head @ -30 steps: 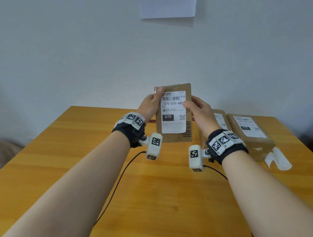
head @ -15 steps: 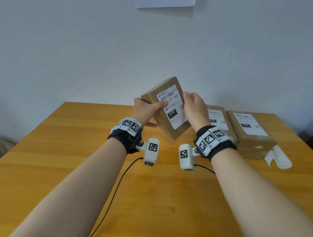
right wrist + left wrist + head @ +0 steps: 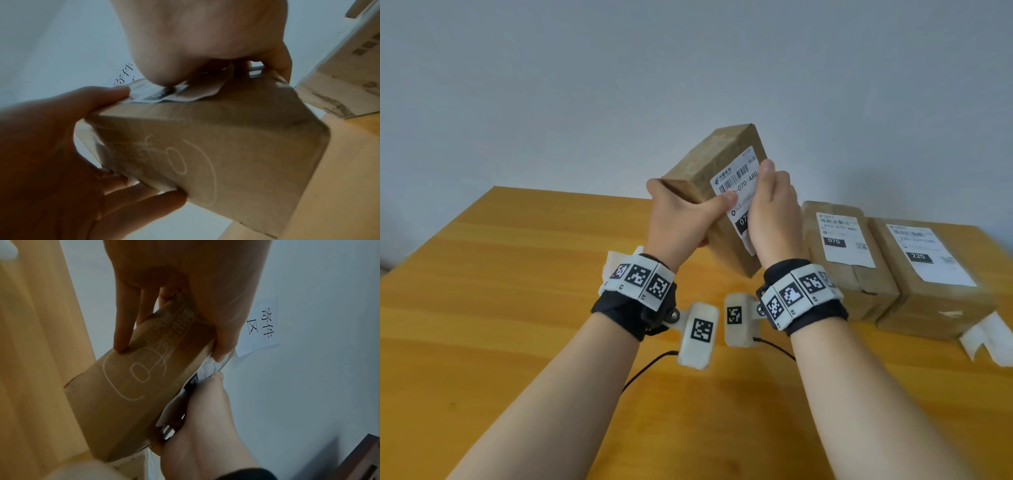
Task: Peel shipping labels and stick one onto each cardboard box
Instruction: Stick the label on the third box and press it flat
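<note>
Three boxes labelled, as far as I can see.
Both hands, left hand (image 3: 681,219) and right hand (image 3: 774,219), grip the third box (image 3: 709,168) above the worktop (image 3: 517,274), thumbs pressing its label (image 3: 739,178); two labelled boxes (image 3: 846,246) sit at three o'clock.

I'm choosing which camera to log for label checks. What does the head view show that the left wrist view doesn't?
Only the head view: the label's printed face and two labelled boxes on the table. Only the left wrist view: the held box's unlabelled side with a white outline print. Both: the left hand and right hand gripping it.
</note>
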`<act>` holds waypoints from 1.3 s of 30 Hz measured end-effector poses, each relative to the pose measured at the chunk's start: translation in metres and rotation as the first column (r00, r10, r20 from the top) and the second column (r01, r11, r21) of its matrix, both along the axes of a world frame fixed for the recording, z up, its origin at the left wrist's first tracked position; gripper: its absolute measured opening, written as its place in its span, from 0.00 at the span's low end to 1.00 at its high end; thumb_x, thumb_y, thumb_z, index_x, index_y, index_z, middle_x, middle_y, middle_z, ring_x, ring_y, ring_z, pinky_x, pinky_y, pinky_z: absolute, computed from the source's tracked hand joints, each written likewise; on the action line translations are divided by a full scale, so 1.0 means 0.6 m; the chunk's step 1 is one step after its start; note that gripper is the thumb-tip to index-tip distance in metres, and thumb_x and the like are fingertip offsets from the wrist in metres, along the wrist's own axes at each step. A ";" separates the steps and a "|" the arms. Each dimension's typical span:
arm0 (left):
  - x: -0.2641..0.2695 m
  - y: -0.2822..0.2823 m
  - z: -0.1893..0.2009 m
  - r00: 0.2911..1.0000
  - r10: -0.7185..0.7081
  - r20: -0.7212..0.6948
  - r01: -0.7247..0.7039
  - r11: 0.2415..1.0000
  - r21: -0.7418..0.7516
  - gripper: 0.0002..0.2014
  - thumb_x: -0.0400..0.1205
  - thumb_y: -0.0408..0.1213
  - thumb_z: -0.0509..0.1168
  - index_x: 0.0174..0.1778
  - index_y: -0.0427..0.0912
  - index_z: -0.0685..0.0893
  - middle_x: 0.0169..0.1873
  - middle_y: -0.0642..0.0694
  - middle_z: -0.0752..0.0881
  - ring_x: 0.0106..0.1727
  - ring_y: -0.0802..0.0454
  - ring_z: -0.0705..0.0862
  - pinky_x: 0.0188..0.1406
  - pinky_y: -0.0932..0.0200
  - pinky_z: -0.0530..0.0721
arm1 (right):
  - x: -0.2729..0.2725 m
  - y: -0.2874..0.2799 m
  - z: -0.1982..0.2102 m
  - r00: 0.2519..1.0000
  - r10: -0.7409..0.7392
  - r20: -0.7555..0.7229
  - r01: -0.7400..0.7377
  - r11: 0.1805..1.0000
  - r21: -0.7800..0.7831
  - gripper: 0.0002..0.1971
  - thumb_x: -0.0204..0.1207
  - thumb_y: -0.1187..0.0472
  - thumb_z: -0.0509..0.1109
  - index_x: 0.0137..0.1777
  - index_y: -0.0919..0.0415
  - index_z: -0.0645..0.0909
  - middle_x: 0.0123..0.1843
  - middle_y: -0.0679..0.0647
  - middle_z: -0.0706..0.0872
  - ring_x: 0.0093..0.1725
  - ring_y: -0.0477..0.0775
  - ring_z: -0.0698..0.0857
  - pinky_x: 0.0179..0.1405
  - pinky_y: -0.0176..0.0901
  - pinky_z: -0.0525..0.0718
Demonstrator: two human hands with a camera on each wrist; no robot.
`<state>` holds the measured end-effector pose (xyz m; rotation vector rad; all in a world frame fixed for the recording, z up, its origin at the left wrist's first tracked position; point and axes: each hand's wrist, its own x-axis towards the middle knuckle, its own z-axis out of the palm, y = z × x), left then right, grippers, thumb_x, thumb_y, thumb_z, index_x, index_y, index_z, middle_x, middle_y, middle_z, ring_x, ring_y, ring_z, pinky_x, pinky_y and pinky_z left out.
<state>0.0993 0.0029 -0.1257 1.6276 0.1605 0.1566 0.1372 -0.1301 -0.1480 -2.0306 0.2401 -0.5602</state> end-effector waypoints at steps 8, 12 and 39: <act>0.013 -0.004 -0.044 0.998 0.002 0.058 -0.003 1.000 0.013 0.34 0.76 0.41 0.84 0.65 0.41 0.67 0.53 0.51 0.89 0.44 0.55 0.95 0.43 0.38 0.96 | 0.022 -0.002 -0.043 0.983 -0.117 0.140 0.124 0.992 -0.039 0.28 0.89 0.34 0.42 0.55 0.51 0.78 0.54 0.50 0.82 0.59 0.59 0.82 0.57 0.60 0.84; 0.025 0.000 -0.060 0.999 0.003 0.045 -0.002 1.000 -0.011 0.34 0.76 0.41 0.84 0.67 0.40 0.68 0.52 0.54 0.89 0.45 0.58 0.95 0.45 0.37 0.96 | 0.028 -0.007 -0.058 0.969 -0.158 0.188 0.177 0.980 -0.091 0.33 0.83 0.30 0.39 0.52 0.52 0.79 0.52 0.49 0.81 0.58 0.60 0.82 0.54 0.61 0.85; 0.059 0.062 -0.054 0.990 -0.054 0.132 0.061 0.997 -0.051 0.39 0.69 0.47 0.85 0.71 0.42 0.73 0.67 0.42 0.89 0.57 0.44 0.95 0.43 0.37 0.96 | 0.047 -0.033 -0.062 0.952 -0.079 0.296 0.118 0.986 -0.114 0.17 0.91 0.49 0.51 0.55 0.55 0.81 0.50 0.47 0.81 0.46 0.44 0.79 0.48 0.32 0.80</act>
